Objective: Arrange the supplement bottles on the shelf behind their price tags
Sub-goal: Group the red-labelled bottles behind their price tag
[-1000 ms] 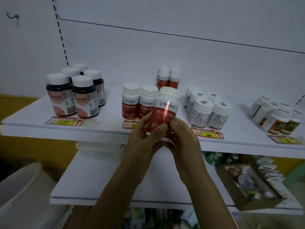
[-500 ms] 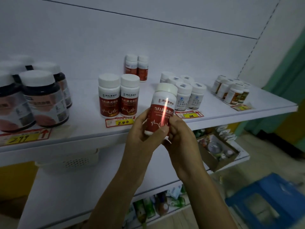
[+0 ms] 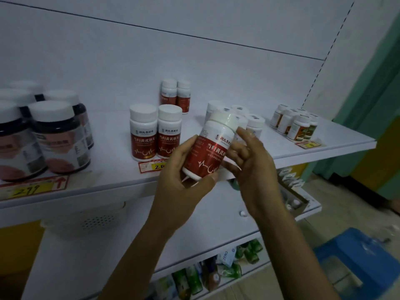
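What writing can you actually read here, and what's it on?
"湖北李时珍", "当归黄芪铁片": two standing red bottles.
"当归黄芪", rest covered: held bottle.
"299": left tag.
"28", partly hidden: middle tag.
"ZERO": packet.
Too blurred: dark jars, right tag.

1. Dim overall, cool bluish cast; light source not in view.
2. Faint sheen on cap and red label of held bottle [image 3: 205,156], centre frame.
3. Dark bottles [image 3: 58,137] at left edge soft, smeared; blue stool [image 3: 357,263] at lower right blurred.
4. Wide-angle bowing: shelf [image 3: 108,169] front edge runs slanted and curved.
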Demonstrator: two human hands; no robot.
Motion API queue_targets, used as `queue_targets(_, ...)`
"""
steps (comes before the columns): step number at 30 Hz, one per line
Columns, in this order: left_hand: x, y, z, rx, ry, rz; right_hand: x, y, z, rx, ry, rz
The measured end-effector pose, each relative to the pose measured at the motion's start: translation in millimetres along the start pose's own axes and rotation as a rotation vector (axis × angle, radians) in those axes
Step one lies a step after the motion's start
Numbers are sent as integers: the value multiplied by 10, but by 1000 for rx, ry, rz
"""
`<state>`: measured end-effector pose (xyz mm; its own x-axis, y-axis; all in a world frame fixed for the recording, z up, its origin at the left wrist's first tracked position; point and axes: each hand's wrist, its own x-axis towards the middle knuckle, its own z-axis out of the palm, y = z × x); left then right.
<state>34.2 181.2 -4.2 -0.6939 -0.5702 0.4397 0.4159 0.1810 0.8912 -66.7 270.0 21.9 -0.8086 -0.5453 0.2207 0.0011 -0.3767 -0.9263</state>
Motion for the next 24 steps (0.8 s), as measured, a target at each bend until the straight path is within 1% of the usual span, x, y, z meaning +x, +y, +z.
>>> queue_targets(2,65,107,-79,55,4,53,119,-196,103,-91,-103,-53)
queue_targets(5,154,284,-169,100,52,125,257,-437,308,-226,-277,-96)
queue_targets(9,358,488,-350,117,108,194,526,-688,651,-271,-371,-137)
queue_targets(10,405,526,-407,154,151,215,606,-738,748,-293,-385,-151)
queue_targets(14,551,455,-695,411,440,276,890,-890,1072,-321,-399,-161)
queue_targets(16,592,322,-827,491,481,176,1010,-932,1198,-289,-398,-145)
queue_targets(19,650,89,-947,607,404,25,1197,-927,1357,-292,-358,-171)
queue_targets(22,667,-59,-995,653,343,-52,1408,-810,1491,-394,-362,-197)
queue_targets(24,677,-111,-1012,662,336,-81,1530,-683,1540,-521,-411,-154)
